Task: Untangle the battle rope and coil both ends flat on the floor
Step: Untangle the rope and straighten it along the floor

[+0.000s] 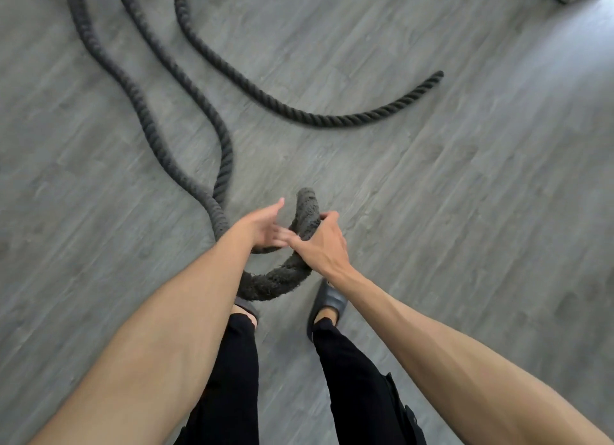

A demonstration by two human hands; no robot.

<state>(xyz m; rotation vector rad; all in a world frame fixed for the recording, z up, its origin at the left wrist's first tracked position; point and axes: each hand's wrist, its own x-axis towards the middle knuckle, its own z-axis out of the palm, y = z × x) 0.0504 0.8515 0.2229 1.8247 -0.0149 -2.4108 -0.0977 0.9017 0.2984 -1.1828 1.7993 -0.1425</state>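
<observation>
Dark frayed rope [279, 280] looped; right hand [320, 245] grips.

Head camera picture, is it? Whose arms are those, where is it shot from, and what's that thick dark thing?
No machine here: a person wears a camera on the head, looking down at their own arms. The right hand grips a battle rope near its worn end, which curls into a loop. The left hand is open beside it, blurred. The rope's other end lies loose farther off on the grey plank floor. Below are the person's dark slippers.
</observation>
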